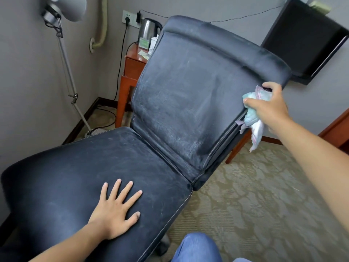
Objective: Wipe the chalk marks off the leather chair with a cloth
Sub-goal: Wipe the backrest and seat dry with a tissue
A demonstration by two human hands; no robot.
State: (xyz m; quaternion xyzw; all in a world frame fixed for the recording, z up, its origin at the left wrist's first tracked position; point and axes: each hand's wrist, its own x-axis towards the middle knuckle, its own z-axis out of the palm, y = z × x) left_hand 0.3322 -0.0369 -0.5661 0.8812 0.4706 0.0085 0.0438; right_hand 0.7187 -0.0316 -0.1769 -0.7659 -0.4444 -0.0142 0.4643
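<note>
Chalk marks (181,114), pale and smeared, cover one dark blue leather chair (132,167) on backrest and seat. One crumpled pale green and white cloth (253,118) is gripped in the right hand (268,106) at the backrest's right edge. The left hand (115,210) lies flat on the seat, five fingers spread, holding nothing.

- The left hand (115,210) is showing bare, with no ring, watch or glove on it.
- The left forearm is showing bare all the way to the bottom edge, no sleeve reaching into view.
- The right hand (268,106) is likewise showing bare, with nothing worn at the wrist.
- The right forearm is running bare to the frame's right edge.
- Blue denim trousers (196,248) are covering the knee at the bottom.
</note>
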